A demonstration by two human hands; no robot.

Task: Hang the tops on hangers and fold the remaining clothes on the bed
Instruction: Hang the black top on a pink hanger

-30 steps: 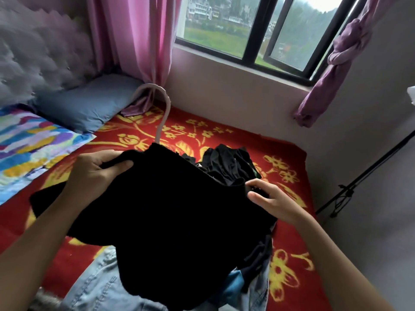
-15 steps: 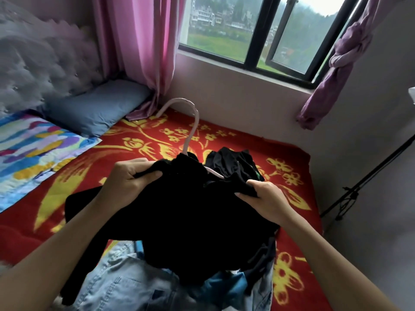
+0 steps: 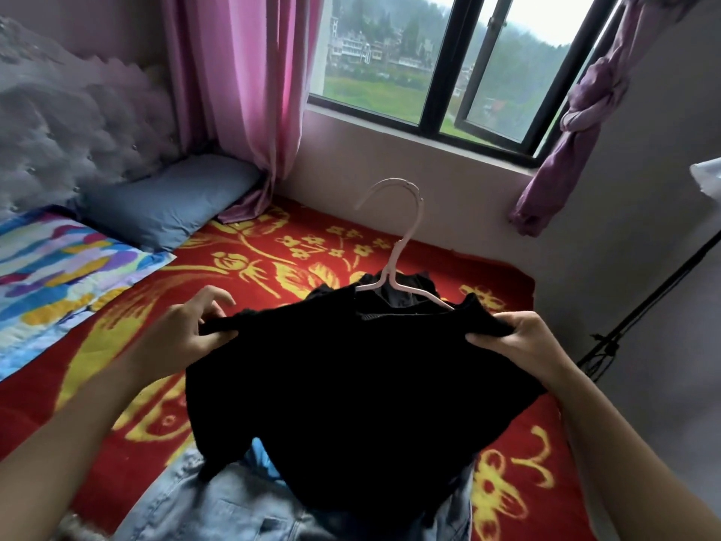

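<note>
While the black top (image 3: 363, 376) is held spread above the bed (image 3: 242, 267), the step in hand is judged to be seating it on the pink hanger (image 3: 402, 244). The hanger's hook stands upright above the neckline. Both of its arms run down into the neck opening, and the right arm shows bare for a short way before the fabric covers it.

Left grip (image 3: 187, 329) pinches the top's left shoulder edge between thumb and fingers, with the outer fingers lifted clear. Right grip (image 3: 519, 341) is curled round the right shoulder, thumb on the near face. The top lies stretched between the two grips. Its hem hangs over a pale denim garment (image 3: 218, 501) and a blue item (image 3: 265, 458) on the bed. A heap of dark clothes (image 3: 394, 294) lies just behind the collar.

Whether the left hanger arm reaches the shoulder cannot be told, as it is hidden. The next move, in my judgement, calls for drawing each shoulder outward over its hanger end, then freeing one grip to take the hook. The remaining clothes are not yet folded.
</note>
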